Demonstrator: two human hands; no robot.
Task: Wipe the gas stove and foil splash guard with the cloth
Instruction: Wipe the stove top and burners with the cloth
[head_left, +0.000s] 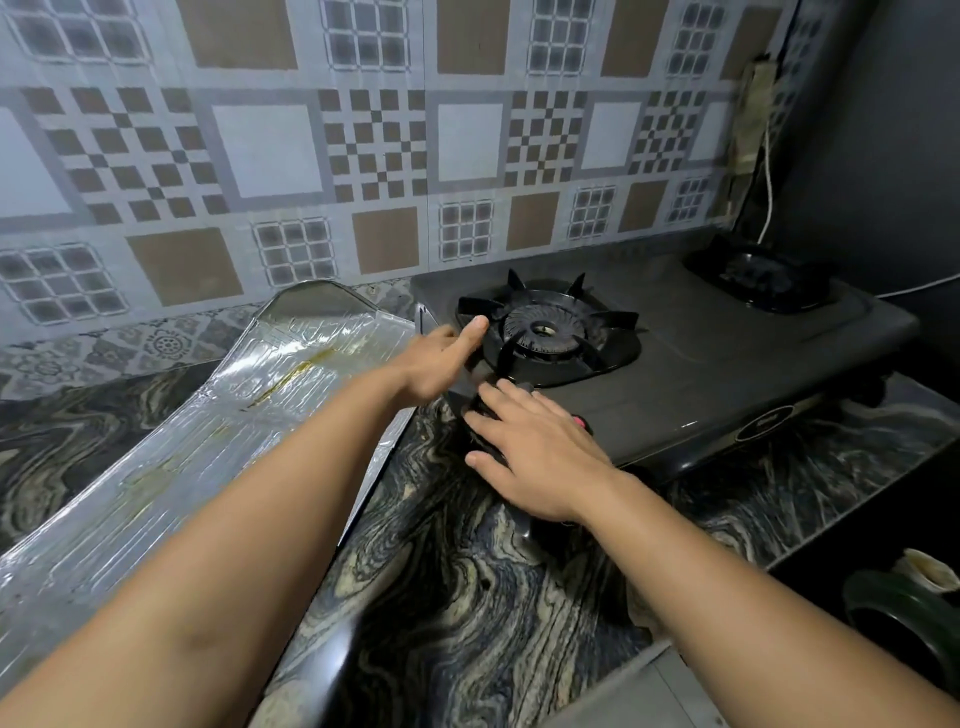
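Squarely over the near-left corner of the stove (701, 353), hands apart: right hand (540, 447) laid flat, fingers straight and spread, pressing on the front corner; left hand (434, 364) at the left edge beside the grate (545, 327), thumb out toward it, fingers hidden, so grip or mere touch impossible to tell. Set on the marbled counter (467, 597) against the tiled wall, second burner (763, 275) well to the right. Likely heavy and rigid, with a smooth dark top: best steadied or shifted by the body's edges, never by the grate, which probably sits loose and could lift off or slide. Just to the left, touching or nearly touching the stove, the foil guard (218, 415) lying flat on the counter under the left forearm, far end curled up at the wall, yellow grease streaks along its creases. Probably light, thin and easily dented or torn: better held down with a flat palm and wiped along the creases with mild pressure than pinched at a corner. No cloth plainly in view; something dark under the right palm, cloth or knob, not clear.
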